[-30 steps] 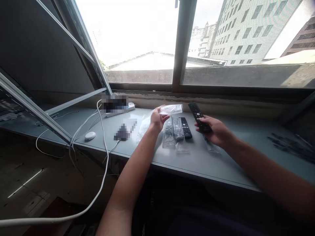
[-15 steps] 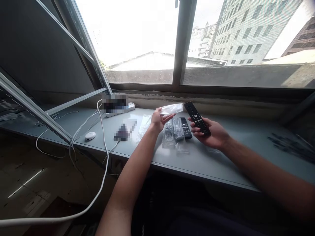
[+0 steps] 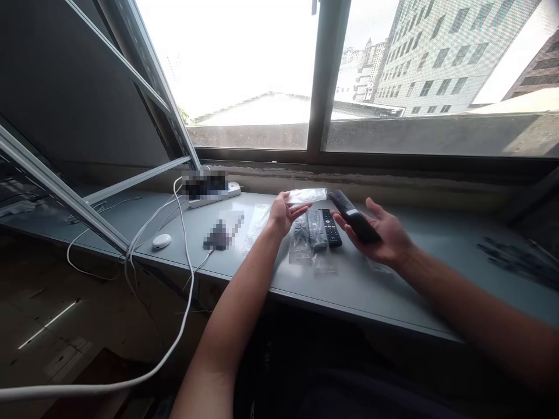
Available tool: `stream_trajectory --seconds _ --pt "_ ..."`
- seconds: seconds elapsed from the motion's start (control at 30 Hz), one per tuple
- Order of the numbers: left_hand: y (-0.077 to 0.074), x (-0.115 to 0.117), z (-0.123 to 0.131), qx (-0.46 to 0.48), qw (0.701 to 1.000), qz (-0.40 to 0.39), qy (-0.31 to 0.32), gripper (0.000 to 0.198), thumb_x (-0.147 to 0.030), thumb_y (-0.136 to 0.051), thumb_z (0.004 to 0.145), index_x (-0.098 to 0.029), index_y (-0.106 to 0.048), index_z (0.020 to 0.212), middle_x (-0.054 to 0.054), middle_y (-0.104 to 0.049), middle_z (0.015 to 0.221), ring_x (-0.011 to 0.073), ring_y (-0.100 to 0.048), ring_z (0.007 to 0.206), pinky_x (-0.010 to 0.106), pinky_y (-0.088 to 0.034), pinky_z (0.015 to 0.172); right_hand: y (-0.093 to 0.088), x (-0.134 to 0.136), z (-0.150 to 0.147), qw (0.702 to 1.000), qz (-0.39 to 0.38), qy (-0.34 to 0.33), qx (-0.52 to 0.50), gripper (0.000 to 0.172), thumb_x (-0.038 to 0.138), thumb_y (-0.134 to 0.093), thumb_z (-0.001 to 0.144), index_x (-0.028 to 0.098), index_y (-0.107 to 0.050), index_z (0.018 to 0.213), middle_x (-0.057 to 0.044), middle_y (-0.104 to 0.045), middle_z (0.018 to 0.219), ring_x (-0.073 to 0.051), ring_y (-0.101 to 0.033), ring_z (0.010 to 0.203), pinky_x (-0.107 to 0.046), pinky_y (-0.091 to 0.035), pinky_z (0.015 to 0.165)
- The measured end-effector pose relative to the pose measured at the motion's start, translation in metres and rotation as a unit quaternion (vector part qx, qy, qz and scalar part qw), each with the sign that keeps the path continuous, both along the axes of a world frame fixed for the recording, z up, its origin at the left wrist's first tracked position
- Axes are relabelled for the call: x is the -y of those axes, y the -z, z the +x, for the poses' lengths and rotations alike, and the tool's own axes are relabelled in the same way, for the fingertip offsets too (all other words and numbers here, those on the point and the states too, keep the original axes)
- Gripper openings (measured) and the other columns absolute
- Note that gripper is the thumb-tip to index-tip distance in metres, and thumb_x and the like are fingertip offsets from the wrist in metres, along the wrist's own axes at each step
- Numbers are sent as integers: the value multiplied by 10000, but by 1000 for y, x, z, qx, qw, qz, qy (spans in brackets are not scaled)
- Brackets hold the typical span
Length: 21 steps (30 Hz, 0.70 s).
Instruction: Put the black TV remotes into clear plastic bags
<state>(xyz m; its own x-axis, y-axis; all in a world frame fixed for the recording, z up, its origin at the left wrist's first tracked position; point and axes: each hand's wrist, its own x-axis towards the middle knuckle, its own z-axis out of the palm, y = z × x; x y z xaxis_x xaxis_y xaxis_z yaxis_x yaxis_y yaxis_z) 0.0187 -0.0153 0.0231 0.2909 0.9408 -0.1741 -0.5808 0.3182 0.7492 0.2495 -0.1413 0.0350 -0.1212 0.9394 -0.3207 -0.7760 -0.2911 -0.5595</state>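
A clear plastic bag (image 3: 308, 195) is held by my left hand (image 3: 282, 214), pinched near its left end. On the palm of my right hand (image 3: 386, 235) lies a black remote (image 3: 356, 218), its button side out of sight and a small pale label showing. Below and between the hands, two remotes in clear wrapping, a left one (image 3: 300, 238) and a right one (image 3: 317, 231), rest on the table beside an unwrapped black remote (image 3: 332, 228) with its buttons up. Another clear bag (image 3: 255, 227) lies left of them.
On the grey table (image 3: 349, 294) are a round white device (image 3: 161, 241), a blurred-out item on a cable, and a power strip (image 3: 233, 189). White cables (image 3: 188, 256) hang over the front edge at left. A metal frame slants across the left side; dark thin items lie far right.
The remote in my right hand has turned over, so its buttons no longer show. My right fingers have opened out more. My left hand and its bag have barely moved.
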Motion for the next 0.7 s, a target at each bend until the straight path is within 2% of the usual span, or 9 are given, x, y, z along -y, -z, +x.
stream_trajectory --seconds 0.1,0.17,0.2,0.3,0.4,0.47,0.53,0.63,0.7 --pt "-2 2 0 -6 1000 4 0 421 -310 -463 1125 -89 -612 1452 254 -765 1332 288 -866 1056 243 -698 728 4 -1 2 1000 8 -17 -6 458 500 -373 1225 201 -592 1494 -170 -798 1168 -210 -767 728 -256 -620 404" --pt "-2 3 -1 -8 1000 2 0 423 -314 -471 1123 -100 -609 1461 246 -764 1340 290 -864 1066 250 -699 736 6 -2 2 999 19 -35 -17 429 420 -353 1227 183 -600 1485 -118 -755 996 -153 -638 571 -211 -526 343" --pt "-2 2 -1 -9 1000 0 0 424 -319 -476 1122 -109 -609 1466 240 -762 1350 290 -863 1071 252 -700 739 6 -2 2 999 26 -43 -20 414 391 -363 1222 181 -605 1484 -83 -715 924 -140 -592 540 -206 -522 347" --pt "0 1 -1 -9 1000 3 0 430 -359 -486 1129 -133 -617 1472 224 -752 1388 284 -863 1068 247 -695 724 5 -2 2 999 37 -34 -16 387 406 -459 1199 181 -623 1468 -34 -644 844 -138 -562 533 -225 -569 387" --pt "2 -1 -1 -9 1000 16 0 460 -414 -493 1138 -135 -608 1485 229 -731 1428 278 -865 1053 232 -686 699 2 -3 2 1000 18 5 -1 339 384 -569 1170 166 -639 1420 -39 -659 838 -155 -635 584 -234 -630 449" --pt "4 -2 -1 -11 1000 19 2 477 -431 -494 1141 -136 -595 1501 231 -712 1465 272 -865 1054 225 -685 700 1 -5 4 1000 3 24 13 284 327 -568 1169 183 -638 1404 -70 -727 907 -178 -725 673 -250 -685 523" --pt "4 -2 0 -13 1000 19 4 480 -431 -492 1143 -142 -586 1515 228 -698 1491 266 -865 1056 220 -685 704 2 -6 6 999 -1 32 20 288 351 -508 1191 214 -622 1417 -126 -798 1084 -211 -794 789 -291 -720 573" --pt "3 -1 0 -15 1000 11 -3 472 -422 -514 1139 -151 -587 1519 223 -698 1482 262 -864 1043 225 -685 704 5 -7 9 999 3 34 5 401 457 -371 1217 225 -582 1467 -196 -797 1273 -232 -802 812 -282 -666 474" --pt "3 -1 0 -16 1000 7 -8 459 -424 -536 1134 -158 -610 1502 219 -705 1465 262 -863 1029 233 -686 706 8 -7 11 1000 9 18 -15 429 436 -336 1218 199 -567 1490 -188 -794 1187 -193 -731 670 -235 -567 373"
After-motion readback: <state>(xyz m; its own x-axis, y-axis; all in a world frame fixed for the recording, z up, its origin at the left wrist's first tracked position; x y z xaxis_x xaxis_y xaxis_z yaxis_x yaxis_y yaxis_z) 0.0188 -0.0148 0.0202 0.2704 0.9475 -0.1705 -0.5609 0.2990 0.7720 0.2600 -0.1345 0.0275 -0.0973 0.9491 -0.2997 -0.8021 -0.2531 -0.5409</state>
